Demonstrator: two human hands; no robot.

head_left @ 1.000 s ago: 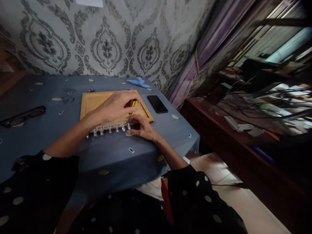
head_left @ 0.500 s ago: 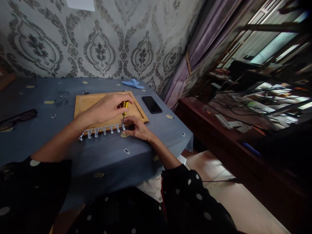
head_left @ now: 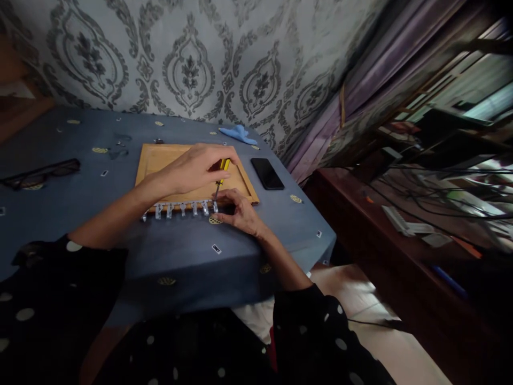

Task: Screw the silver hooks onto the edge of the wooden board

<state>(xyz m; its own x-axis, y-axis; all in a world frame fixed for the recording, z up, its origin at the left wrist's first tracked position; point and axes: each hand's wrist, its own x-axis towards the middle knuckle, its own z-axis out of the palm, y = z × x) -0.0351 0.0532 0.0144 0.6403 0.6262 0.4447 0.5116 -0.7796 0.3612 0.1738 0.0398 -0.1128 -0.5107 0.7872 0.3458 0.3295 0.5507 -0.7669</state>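
Below the fingers of our left hand [head_left: 192,168] — curled round a steep yellow screwdriver [head_left: 226,166], presumably for downward pressure — the metal hook rail [head_left: 195,207] edges the wooden board [head_left: 162,155]; our right hand [head_left: 243,214] pinches the rail's end, probably steadying it.

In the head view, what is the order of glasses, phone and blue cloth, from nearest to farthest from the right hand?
1. Phone, right of the wooden board.
2. Blue cloth, beyond the board.
3. Glasses, far left.
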